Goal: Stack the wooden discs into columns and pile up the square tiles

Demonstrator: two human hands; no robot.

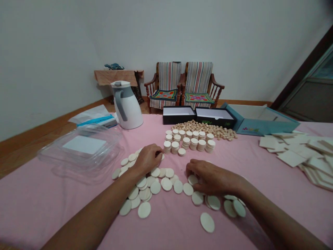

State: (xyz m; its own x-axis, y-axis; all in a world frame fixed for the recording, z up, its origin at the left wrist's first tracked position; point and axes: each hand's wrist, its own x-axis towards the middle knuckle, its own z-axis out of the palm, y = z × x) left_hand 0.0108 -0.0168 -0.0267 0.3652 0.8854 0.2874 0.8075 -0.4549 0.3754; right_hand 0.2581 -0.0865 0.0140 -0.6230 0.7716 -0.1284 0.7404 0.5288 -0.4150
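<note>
Pink-covered desk (pixel 166 222); clock read from its middle, 12 at far side. Open pale-blue box (pixel 262 124) at 2. Heap of flat wooden tiles (pixel 292 157) at 3, far out. Clear plastic clamshell (pixel 57 148) between 9 and 10; white-and-grey jug (pixel 130 109) at 11. Shallow black boxes (pixel 179 120) at 12 and 1.

Right hand (pixel 210 176) at 3, grip narrow about a wooden disc (pixel 193 179); held or merely touched, cannot tell. Left hand (pixel 148 158) at 10, fingers curled, disc edge by fingertips; hold cannot be told. Loose discs (pixel 166 184) spread from 8 round to 4; disc stacks (pixel 194 144) at 1. Wooden beads (pixel 218 132) just beyond.
</note>
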